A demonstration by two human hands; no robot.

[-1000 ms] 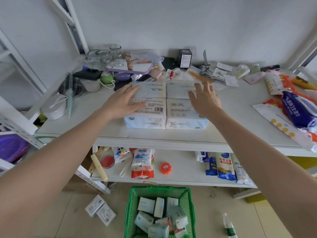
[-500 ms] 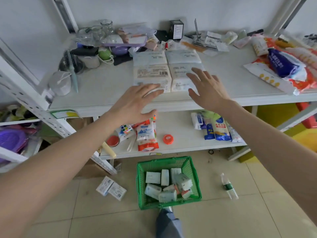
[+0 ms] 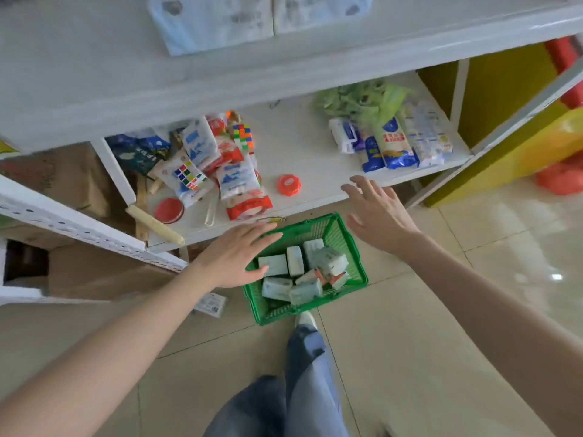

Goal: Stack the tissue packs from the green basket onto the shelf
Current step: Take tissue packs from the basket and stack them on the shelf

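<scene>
The green basket (image 3: 350, 247) stands on the tiled floor below the shelf and holds several pale tissue packs (image 3: 273, 265). My left hand (image 3: 235, 255) hovers over the basket's left rim, fingers spread, holding nothing. My right hand (image 3: 378, 216) hangs open above the basket's right corner, also empty. On the top shelf (image 3: 94, 77), the stacked tissue packs (image 3: 211, 23) lie side by side at the upper edge of the view, partly cut off.
The lower shelf (image 3: 309, 152) carries snack bags, puzzle cubes (image 3: 242, 136), an orange lid (image 3: 288, 185), a red lid and blue-white packets at right. A small box (image 3: 210, 305) lies on the floor left of the basket. My legs in jeans (image 3: 296, 380) stand just behind it.
Both hands left the stacked packs on the top shelf and dropped down to the basket. The view tilted down toward the floor.
</scene>
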